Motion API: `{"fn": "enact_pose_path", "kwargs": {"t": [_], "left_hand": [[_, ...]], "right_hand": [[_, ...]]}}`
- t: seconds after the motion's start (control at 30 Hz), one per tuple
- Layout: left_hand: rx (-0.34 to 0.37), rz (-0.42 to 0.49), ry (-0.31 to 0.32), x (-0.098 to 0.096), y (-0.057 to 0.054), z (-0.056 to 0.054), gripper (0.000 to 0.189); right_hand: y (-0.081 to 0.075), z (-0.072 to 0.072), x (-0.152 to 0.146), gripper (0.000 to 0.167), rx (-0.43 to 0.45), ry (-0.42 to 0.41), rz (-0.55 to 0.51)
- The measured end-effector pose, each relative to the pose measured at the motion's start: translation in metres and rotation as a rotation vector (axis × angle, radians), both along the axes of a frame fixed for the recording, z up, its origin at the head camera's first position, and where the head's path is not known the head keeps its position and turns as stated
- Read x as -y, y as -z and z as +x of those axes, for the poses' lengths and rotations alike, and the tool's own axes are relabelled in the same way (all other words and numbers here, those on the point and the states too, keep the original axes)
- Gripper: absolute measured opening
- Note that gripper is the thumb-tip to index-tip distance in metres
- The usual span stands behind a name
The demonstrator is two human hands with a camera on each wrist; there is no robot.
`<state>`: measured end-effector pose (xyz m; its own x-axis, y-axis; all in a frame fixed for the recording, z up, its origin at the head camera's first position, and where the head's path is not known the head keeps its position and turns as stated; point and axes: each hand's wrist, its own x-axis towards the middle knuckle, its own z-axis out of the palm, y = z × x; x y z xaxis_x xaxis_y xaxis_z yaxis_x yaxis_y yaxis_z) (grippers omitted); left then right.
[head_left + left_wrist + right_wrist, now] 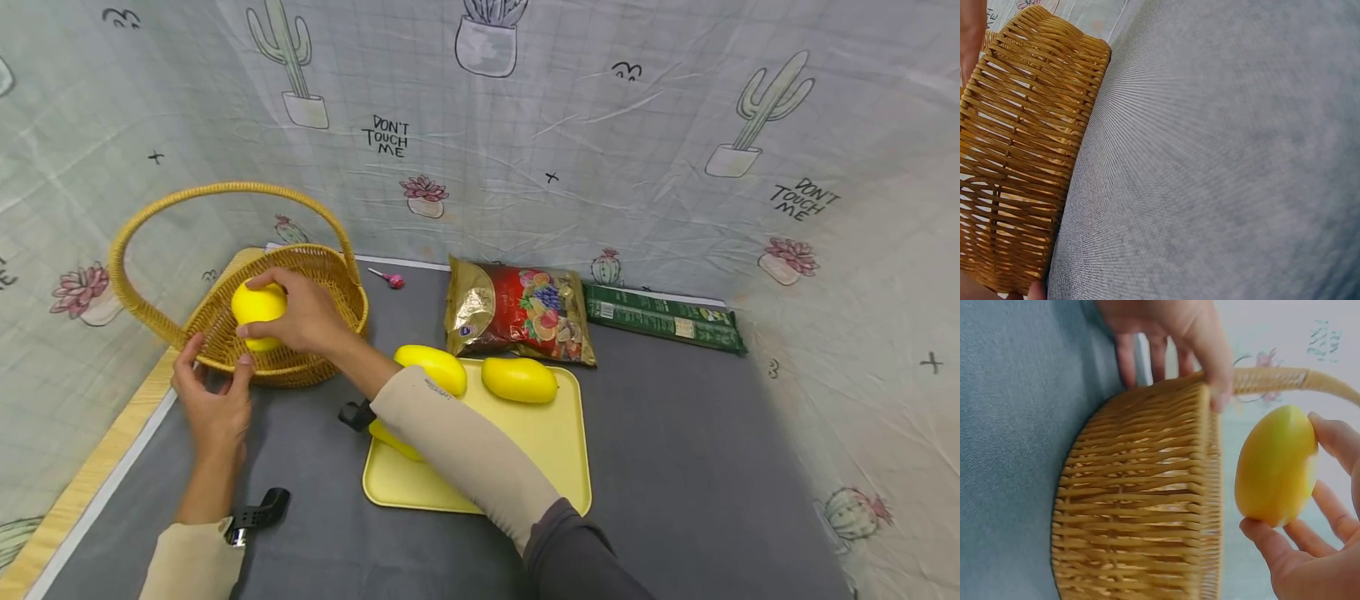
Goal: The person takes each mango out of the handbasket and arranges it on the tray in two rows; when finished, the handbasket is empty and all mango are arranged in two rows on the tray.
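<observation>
My right hand holds a yellow mango over the open wicker basket. In the right wrist view, thumb and fingers pinch this mango around its sides, above the level of the basket rim. The near left part of the rim is gripped by my left hand, with the thumb over the edge and the other fingers along the outer side, by the handle's base. Woven basket wall fills the left of the left wrist view. The right forearm crosses over a yellow tray.
Mangoes lie on the tray, one partly hidden beneath the right arm. Behind it stand a red and gold fruit-print bag and a long green packet. A pink lollipop lies right of the basket. Printed curtains enclose the grey tabletop.
</observation>
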<state>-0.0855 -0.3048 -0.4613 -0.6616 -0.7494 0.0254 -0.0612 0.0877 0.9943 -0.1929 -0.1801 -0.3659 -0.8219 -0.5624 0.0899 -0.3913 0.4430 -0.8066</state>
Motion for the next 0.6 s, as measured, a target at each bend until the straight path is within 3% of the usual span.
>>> {"fn": "enact_pose_path", "kwargs": {"t": [0.3, 0.6], "left_hand": [[-0.010, -0.003, 0.004, 0.002, 0.005, -0.001, 0.068], [-0.018, 0.010, -0.004, 0.001, 0.003, -0.001, 0.068]], "right_hand": [[-0.019, 0.020, -0.051, 0.059, -0.003, -0.080, -0.098], [-0.022, 0.034, -0.112, 0.058, 0.017, -0.218, -0.196]]}}
